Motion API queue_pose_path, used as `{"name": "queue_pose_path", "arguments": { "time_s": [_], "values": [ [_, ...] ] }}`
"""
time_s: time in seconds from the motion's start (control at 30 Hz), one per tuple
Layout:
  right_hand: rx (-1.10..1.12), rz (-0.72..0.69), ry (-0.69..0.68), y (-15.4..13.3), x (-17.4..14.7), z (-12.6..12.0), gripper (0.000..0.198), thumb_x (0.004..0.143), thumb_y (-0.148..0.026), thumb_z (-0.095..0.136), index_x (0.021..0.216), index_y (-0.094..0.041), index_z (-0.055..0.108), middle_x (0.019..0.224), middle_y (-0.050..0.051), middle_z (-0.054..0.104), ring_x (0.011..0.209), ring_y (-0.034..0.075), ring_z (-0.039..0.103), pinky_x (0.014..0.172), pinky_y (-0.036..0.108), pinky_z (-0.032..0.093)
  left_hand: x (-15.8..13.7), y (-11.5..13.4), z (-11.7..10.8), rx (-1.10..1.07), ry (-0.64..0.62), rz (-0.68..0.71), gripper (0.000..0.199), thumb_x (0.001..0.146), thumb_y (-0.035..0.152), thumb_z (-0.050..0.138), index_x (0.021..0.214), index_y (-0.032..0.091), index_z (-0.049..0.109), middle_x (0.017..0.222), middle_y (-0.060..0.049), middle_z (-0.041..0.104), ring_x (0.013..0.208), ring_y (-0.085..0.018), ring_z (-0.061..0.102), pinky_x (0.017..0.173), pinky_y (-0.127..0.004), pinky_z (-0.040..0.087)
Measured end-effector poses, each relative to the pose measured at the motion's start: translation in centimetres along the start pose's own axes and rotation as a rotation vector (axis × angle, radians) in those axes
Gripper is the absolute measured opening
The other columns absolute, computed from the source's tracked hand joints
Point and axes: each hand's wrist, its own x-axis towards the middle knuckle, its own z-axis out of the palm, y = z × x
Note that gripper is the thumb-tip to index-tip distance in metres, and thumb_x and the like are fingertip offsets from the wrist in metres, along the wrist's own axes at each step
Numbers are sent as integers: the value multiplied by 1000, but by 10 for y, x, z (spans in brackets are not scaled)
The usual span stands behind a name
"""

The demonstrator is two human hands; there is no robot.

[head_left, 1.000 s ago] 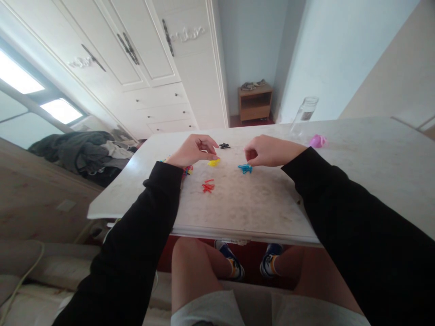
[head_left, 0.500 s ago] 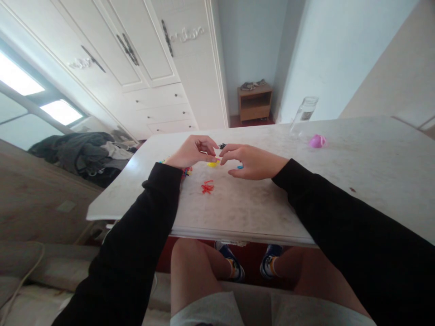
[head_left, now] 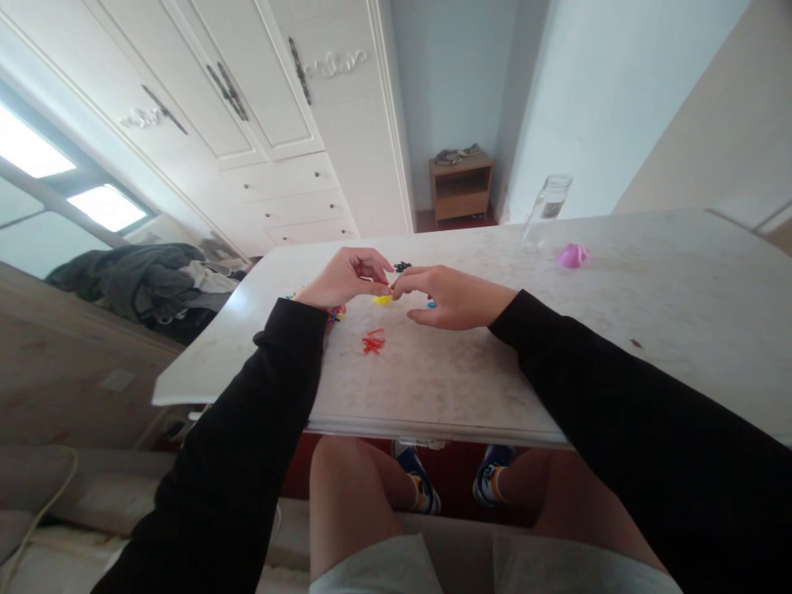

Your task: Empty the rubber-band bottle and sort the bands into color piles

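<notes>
Over the table, my left hand [head_left: 357,274] is closed in a pinch, with a tiny reddish thing at its fingertips, too small to name. My right hand [head_left: 454,295] faces it, forefinger bent to touch or nearly touch those fingertips, its thumb held apart below. Beneath the fingertips lies a small yellow pile [head_left: 382,300] of thin pieces. Nearer me is a red pile [head_left: 373,341] of thin, band-like pieces. A black pile [head_left: 402,266] sits just beyond my hands. Blue pieces [head_left: 431,304] are partly covered by my right hand, and a mixed-colour pile [head_left: 336,314] by my left wrist.
On the white table [head_left: 433,388], a clear glass bottle [head_left: 548,206] stands at the far right, with a pink-purple object [head_left: 573,256] beside it. Behind are a white wardrobe [head_left: 272,181] and a wooden nightstand [head_left: 461,186]. Clothes [head_left: 142,280] are heaped at the left.
My right forefinger has come in to the left fingertips, narrowing the gap between them. The whole view has shifted slightly; the piles lie as before.
</notes>
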Motion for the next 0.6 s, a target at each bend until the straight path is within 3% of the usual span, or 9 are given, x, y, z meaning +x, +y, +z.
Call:
{"name": "queue_pose_path", "arguments": {
  "time_s": [0.13, 0.27, 0.43, 0.6],
  "values": [
    [22, -31, -6, 0, 0, 4, 38, 86, -10, 66, 123, -16, 75, 132, 14, 74, 119, 25, 69, 111, 41, 50, 0, 1, 0, 23, -10, -7, 45, 62, 42, 100, 89, 16, 74, 75, -4, 77, 66, -15, 74, 64, -25, 61],
    [-4, 12, 15, 2, 1, -2, 35, 88, -13, 66, 121, -15, 78, 130, 14, 76, 116, 25, 71, 107, 39, 51, 0, -1, 0, 2, 8, -14, 47, 61, 42, 100, 89, 15, 73, 78, -5, 77, 72, -18, 76, 67, -28, 63],
    [-186, 319, 136, 17, -4, -28, 31, 92, -18, 62, 114, -11, 82, 118, 17, 80, 104, 26, 72, 96, 37, 52, 2, -7, 0, -79, 131, -28, 49, 69, 48, 96, 96, 16, 71, 76, -2, 71, 68, -16, 74, 66, -29, 64],
    [-290, 508, 41, 35, -11, -41, 27, 93, -22, 62, 100, -12, 86, 104, 17, 83, 96, 28, 72, 87, 35, 52, 5, -7, -1, -19, 222, -9, 39, 80, 48, 87, 93, 17, 68, 77, 0, 66, 63, -12, 69, 61, -25, 62]
  ]
}}
